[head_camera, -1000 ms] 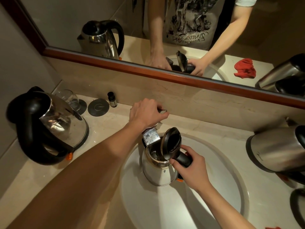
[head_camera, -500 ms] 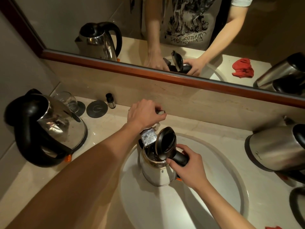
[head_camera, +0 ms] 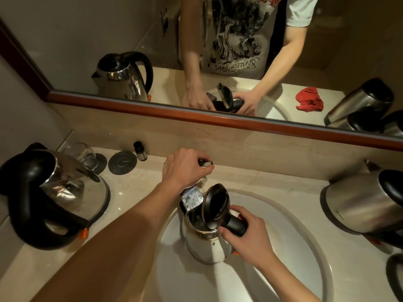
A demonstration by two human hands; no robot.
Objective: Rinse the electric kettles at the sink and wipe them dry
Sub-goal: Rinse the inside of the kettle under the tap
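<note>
Head view showed your right hand [head_camera: 248,236] curled round the black handle of the kettle [head_camera: 207,243] standing in the sink [head_camera: 305,269] at lower centre, its lid [head_camera: 216,205] tipped open beneath the faucet spout [head_camera: 192,198]. Just beyond, your left hand [head_camera: 185,166] gripped the tap lever; whether water ran, you could not tell. By my judgement you were only at the first rinse. Farther out, a closed kettle at left [head_camera: 65,192] and a kettle at right [head_camera: 362,203] waited on the counter. In the mirror at upper right lay the red cloth [head_camera: 309,100], so no wiping had begun.
</note>
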